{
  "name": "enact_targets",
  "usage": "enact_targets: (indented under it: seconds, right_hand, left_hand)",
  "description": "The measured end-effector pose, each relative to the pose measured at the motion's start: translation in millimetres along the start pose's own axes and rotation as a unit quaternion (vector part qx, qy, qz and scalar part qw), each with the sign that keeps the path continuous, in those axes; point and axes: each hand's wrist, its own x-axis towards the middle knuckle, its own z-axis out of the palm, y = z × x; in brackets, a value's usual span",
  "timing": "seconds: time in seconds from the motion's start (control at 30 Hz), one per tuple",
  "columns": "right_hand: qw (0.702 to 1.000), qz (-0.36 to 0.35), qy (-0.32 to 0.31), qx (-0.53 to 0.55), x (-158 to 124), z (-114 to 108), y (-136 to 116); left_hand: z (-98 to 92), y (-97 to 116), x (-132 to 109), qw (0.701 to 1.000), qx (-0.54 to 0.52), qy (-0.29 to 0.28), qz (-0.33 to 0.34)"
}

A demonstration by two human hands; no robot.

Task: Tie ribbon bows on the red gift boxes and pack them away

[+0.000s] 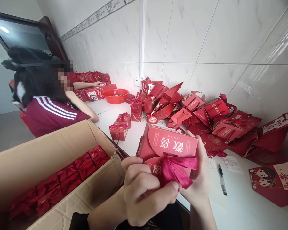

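A red gift box with white characters and a magenta ribbon bow is held up in front of me, above the table's front edge. My left hand lies across the near side of the box, fingers curled, with the thumb at the lower part of the bow. Around the right side and underneath, my right hand supports the box; some of its fingers are hidden behind it.
An open cardboard box with bow-tied red boxes stands at the left. Many red boxes crowd the white table, with a red basket and a pen. A person leans over the table's left end.
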Motion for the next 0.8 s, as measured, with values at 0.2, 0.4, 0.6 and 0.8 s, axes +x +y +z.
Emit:
enact_targets:
  seconds: [0.2, 0.4, 0.6, 0.8]
  right_hand:
    - [1.000, -0.006, -0.002, -0.008, 0.8, -0.8, -3.8]
    - [1.000, -0.016, 0.001, -0.023, 2.8, -1.1, -7.9]
    - [1.000, -0.009, -0.002, -0.020, 0.0, -1.9, -6.0]
    - [1.000, 0.009, -0.002, -0.005, -1.6, -5.5, -0.1]
  left_hand:
    - [-5.4, -0.3, 3.2, 1.000, 0.003, -0.001, 0.012]
    - [-2.4, 2.6, 3.5, 0.999, -0.005, 0.037, -0.014]
    - [-3.7, -1.1, 1.5, 1.000, -0.002, 0.003, 0.014]
    - [2.2, -0.3, 5.1, 0.999, -0.020, -0.009, 0.029]
